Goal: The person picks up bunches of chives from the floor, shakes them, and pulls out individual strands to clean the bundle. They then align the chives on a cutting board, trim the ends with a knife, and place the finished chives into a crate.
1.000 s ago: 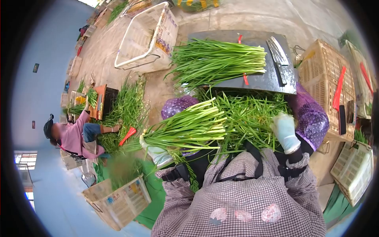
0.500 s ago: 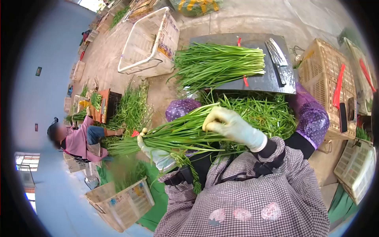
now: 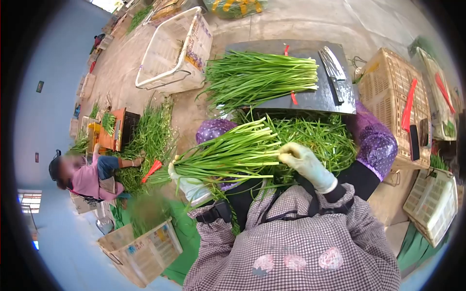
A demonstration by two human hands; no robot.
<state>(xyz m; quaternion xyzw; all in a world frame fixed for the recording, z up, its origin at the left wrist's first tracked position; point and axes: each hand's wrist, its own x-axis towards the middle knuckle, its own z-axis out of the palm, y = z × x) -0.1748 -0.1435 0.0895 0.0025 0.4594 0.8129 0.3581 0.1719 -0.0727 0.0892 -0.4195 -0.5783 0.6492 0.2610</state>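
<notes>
My left hand (image 3: 192,188), in a pale glove, is closed around a bunch of garlic chives (image 3: 228,153) above my lap. Their pale stem ends fan out to the right. My gloved right hand (image 3: 310,167) is beside those ends, thumb and fingers pinched together; what is between them, if anything, I cannot make out. A red strip (image 3: 152,170) shows just beyond my left hand, among the leaf tips. Ahead, a larger pile of chives (image 3: 262,77) lies on a dark board (image 3: 310,104) over red strips, with a knife (image 3: 334,72) at its right.
Loose green trimmings (image 3: 315,138) are heaped below the board. A white crate (image 3: 194,72) stands ahead left, another crate (image 3: 150,257) at lower left. On the right, an upturned crate (image 3: 376,92) carries red strips (image 3: 408,104) and a phone (image 3: 414,142). Another person (image 3: 87,179) sits at left.
My right hand has moved right, from over the stems to beside their ends. The bunch's stem ends are now raised and spread. More of the red strip shows by my left hand.
</notes>
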